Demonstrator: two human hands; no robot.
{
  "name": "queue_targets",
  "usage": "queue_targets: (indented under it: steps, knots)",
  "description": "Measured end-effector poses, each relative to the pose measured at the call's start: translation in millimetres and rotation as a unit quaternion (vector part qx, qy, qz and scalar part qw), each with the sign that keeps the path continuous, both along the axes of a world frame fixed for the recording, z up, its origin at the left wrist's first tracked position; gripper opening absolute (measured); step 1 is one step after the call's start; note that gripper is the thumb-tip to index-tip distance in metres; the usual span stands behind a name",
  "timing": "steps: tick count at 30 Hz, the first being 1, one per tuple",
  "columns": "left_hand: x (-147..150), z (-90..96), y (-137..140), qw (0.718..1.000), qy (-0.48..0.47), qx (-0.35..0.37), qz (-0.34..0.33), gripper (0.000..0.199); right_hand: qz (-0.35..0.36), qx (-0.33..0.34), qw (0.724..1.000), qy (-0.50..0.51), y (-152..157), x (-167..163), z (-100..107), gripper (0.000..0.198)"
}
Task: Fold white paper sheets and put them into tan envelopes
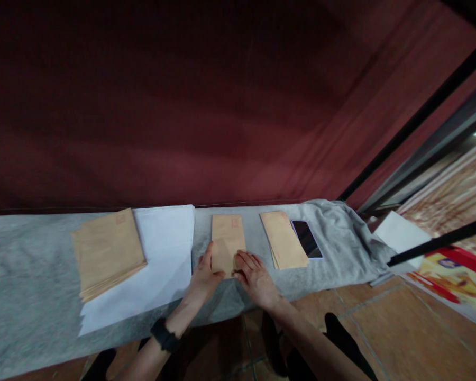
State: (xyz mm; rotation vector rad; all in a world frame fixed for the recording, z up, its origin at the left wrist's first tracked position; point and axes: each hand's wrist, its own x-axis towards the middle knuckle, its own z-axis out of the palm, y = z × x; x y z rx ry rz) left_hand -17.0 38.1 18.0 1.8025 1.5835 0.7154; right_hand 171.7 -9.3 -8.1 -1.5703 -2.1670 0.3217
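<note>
the brown paper envelope point(227, 233) lies flat on the grey, cloth-covered worktop point(19, 296), straight in front of the person, between a pile of white paper point(164, 264) and a small set of brown envelopes point(283, 239). it is a plain, matt tan rectangle, longer from far edge to near edge than it is wide, with a small reddish printed mark by its far right corner; its near part looks a little darker than the far end. the left hand point(203, 279) is at the near left corner, thumb and forefinger spread apart, the forefinger along the left edge and the thumb by the near edge. the right hand point(257, 278) is at the near right corner, its fingers point(247, 258) bent and close together, tips touching the paper; whether they and the thumb pinch it cannot be told. a dark band point(165, 335) circles the left wrist. a thicker stack of envelopes point(109, 251) sits partly over the white paper, and a phone point(307, 239) lies just beside the small set on the right.
</note>
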Motion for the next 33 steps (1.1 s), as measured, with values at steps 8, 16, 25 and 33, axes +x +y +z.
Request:
queue_targets:
  steps: [8,16,25,33]
  knots:
    - [0,-7.6,11,0.994,-0.051,-0.093,-0.035,0.068,-0.016,0.006,0.996,-0.083,30,3,-9,0.052]
    - [-1,-10.7,16,0.991,-0.039,-0.118,-0.044,0.052,-0.110,0.015,0.989,-0.100,87,0,-10,0.053]
    - [-4,-13.0,14,0.992,-0.035,-0.104,-0.065,0.050,-0.154,0.027,0.982,-0.103,115,0,-11,0.053]
    - [-6,-14.4,11,0.992,-0.065,-0.092,-0.063,0.051,-0.083,0.011,0.990,-0.115,91,6,-6,0.052]
